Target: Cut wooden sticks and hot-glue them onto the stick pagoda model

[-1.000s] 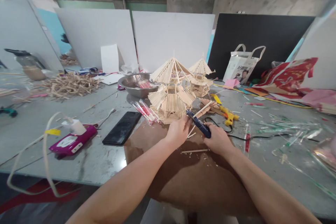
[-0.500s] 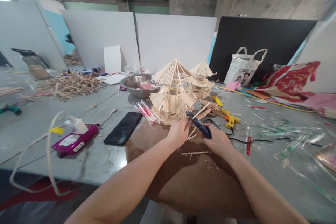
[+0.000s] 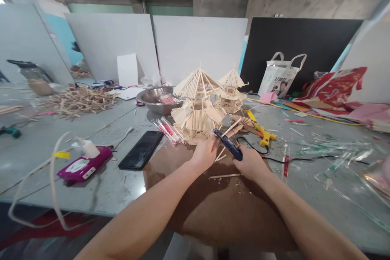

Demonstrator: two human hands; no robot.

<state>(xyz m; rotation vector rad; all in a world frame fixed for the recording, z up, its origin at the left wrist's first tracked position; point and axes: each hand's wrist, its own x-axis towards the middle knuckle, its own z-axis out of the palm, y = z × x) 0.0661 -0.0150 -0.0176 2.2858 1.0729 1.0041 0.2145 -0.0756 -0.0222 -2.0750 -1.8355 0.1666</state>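
Note:
My right hand (image 3: pixel 250 163) is wrapped round the handle of dark blue pliers (image 3: pixel 231 148), a plier-like cutter whose head points up and left. Close against that head, my left hand (image 3: pixel 204 153) is closed in a pinch on a thin wooden stick (image 3: pixel 231 126), which slants up and right past the jaws; its held end is hidden by the fingers. Just beyond my hands stands a pavilion model (image 3: pixel 198 120) built of wooden sticks, with a pointed roof. Loose stick pieces and a short stick (image 3: pixel 224 176) lie on the brown board (image 3: pixel 219 211) below.
A second stick pavilion (image 3: pixel 233 93) and a metal bowl (image 3: pixel 158 99) stand behind. To the right lie a yellow glue gun (image 3: pixel 264 135), its black cord and plastic wrappers. A phone (image 3: pixel 141 150), purple power strip (image 3: pixel 85 164) and stick pile (image 3: pixel 82 101) are at left.
The whole view has shifted slightly, so things appear a little further left. Both hands keep their hold and nearly the same pose over the board.

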